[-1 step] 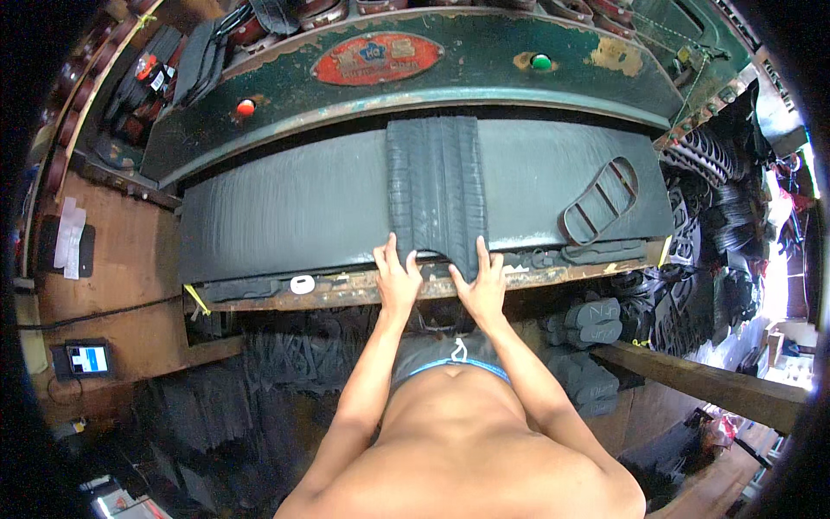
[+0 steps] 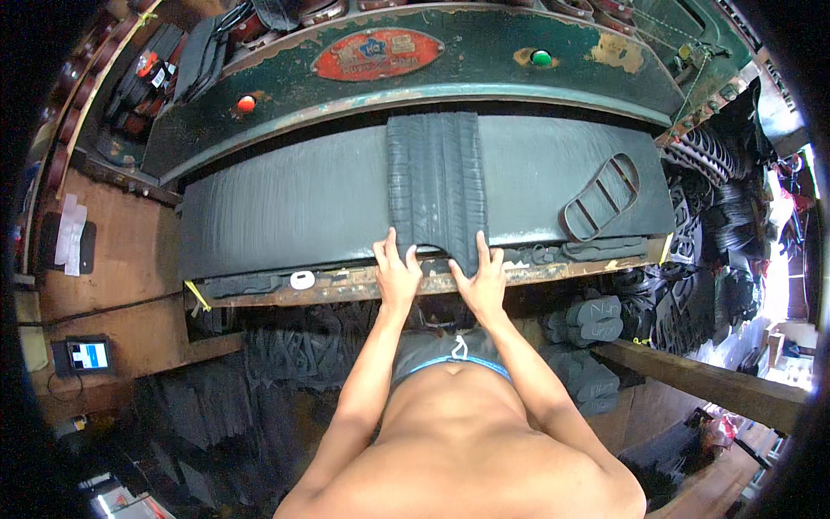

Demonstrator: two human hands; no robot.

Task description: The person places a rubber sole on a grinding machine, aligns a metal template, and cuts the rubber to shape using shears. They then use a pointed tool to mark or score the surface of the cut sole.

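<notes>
A black ribbed rubber tread strip (image 2: 437, 173) lies crosswise over the grey padded bed (image 2: 285, 208) of a green machine. My left hand (image 2: 397, 272) grips the strip's near left edge, fingertips on top. My right hand (image 2: 480, 277) holds the near right corner, thumb at the lower edge and index finger along the side. To the right on the bed lies a sole-shaped metal cutting die (image 2: 601, 198) with crossbars.
The green machine beam (image 2: 467, 65) has red (image 2: 246, 104) and green (image 2: 542, 58) buttons. A small screen (image 2: 86, 355) sits at left. Black cut pieces (image 2: 709, 199), stacked soles (image 2: 584, 323) and a wooden beam (image 2: 709, 376) are at right. Dark rubber pieces lie below the bed.
The whole scene sits very slightly higher in the picture. My hands and the strip are otherwise in the same places relative to each other.
</notes>
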